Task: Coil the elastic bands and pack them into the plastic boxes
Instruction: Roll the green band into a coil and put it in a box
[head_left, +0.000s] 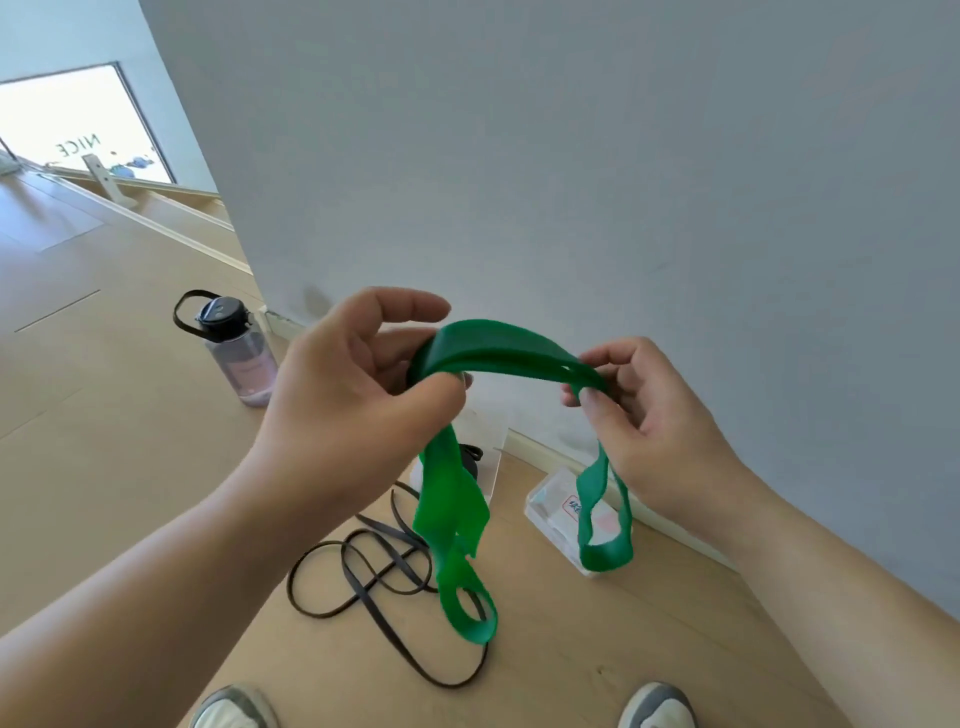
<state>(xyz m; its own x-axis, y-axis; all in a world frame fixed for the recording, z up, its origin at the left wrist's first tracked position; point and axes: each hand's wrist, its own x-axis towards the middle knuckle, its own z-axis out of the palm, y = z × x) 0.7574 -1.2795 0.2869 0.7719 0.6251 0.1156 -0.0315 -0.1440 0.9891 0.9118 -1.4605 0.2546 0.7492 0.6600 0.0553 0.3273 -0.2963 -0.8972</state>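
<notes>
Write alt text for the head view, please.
Left hand and right hand hold a green elastic band, its ends dangling in loops. Below on the wooden floor: a black elastic band, two clear plastic boxes, a water bottle.

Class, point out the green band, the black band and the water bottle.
green band (509, 347), head view, top of its arch.
black band (373, 576), head view, crossing of its loops.
water bottle (243, 366), head view, clear body.
</notes>
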